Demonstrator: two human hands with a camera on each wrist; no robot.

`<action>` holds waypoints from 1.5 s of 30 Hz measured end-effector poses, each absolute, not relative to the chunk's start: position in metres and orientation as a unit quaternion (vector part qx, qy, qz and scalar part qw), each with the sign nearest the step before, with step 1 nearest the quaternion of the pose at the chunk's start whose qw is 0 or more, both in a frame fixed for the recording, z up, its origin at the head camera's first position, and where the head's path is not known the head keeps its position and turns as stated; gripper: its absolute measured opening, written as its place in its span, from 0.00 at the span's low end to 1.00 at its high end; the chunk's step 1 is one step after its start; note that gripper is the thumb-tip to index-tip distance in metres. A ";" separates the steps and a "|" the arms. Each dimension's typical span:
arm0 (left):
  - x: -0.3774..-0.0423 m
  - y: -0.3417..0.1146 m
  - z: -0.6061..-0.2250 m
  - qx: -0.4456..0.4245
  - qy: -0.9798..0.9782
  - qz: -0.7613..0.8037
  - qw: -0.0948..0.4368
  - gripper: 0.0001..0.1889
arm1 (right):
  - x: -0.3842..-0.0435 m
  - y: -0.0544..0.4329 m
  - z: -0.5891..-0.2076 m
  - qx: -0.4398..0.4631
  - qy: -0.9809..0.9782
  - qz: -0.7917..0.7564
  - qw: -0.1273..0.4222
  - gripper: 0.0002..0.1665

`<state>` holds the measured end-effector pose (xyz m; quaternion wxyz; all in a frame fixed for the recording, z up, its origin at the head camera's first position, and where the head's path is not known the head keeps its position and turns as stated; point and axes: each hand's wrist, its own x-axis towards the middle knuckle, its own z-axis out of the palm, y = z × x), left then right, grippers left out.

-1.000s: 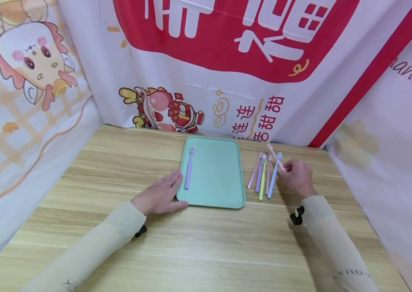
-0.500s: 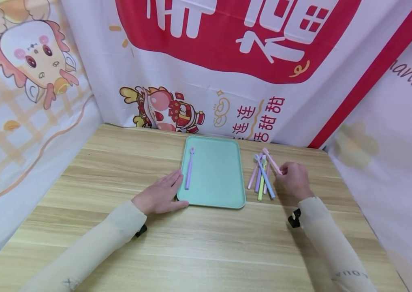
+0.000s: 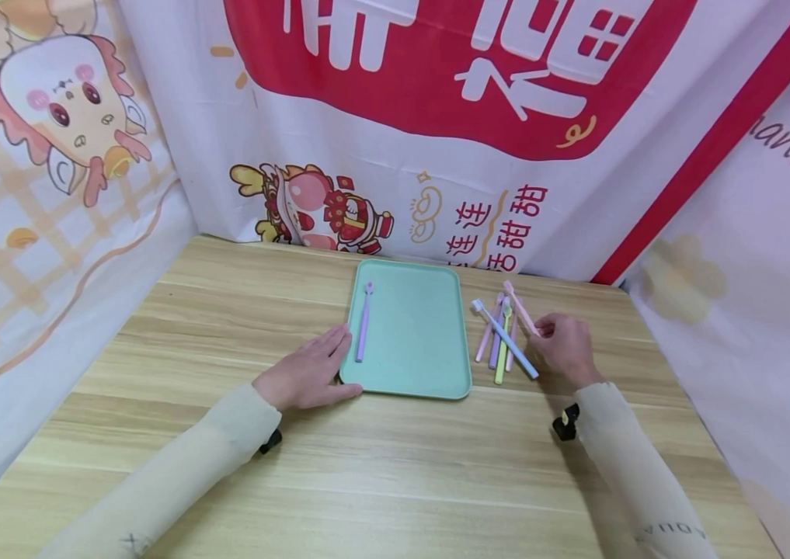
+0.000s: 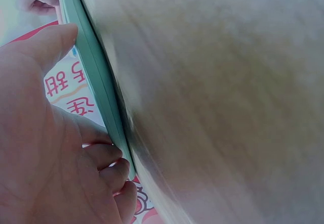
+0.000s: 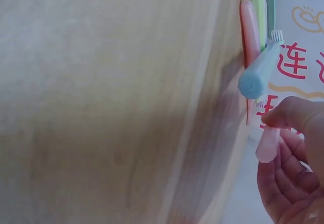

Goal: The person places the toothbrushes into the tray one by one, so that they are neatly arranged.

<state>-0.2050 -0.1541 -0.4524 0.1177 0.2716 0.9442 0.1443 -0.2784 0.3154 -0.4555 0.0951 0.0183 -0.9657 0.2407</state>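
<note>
Pink plastic, by the look of it: a pink toothbrush (image 3: 523,310), pinched near its handle end between thumb and fingers of the right hand (image 3: 567,348). It's just right of the loose pile, bristle head pointing away from the person; can't tell if it touches the brushes there. Should handle light and stiff, not fragile; smooth handle might twist or slip. Best hold is likely mid-handle, clear of bristles; the end hold probably lets the head swing.

Pile beside it: blue toothbrush (image 3: 523,359) slanting across the top, yellow-green toothbrush (image 3: 500,366) under it, plus pink and purple ones. Overlapping, so one could drag another.

Left of pile, near but apart: mint-green tray (image 3: 415,330), one purple toothbrush (image 3: 363,326) lying lengthwise by its left side. Left hand (image 3: 306,373) rests against that left edge, thumb by the near corner, not clenched. All on a wood-grain table (image 3: 367,481), printed cloth (image 3: 395,116) behind.
</note>
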 end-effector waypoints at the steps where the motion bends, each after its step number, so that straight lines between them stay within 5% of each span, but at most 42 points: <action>1: -0.205 -0.154 -0.452 0.272 0.944 0.144 0.117 0.52 | -0.278 0.316 -0.456 0.018 -0.966 0.241 0.095 0.11; 45: -0.205 -0.152 -0.450 0.272 0.945 0.134 0.118 0.51 | -0.249 0.239 -0.434 0.127 -0.909 0.365 0.155 0.10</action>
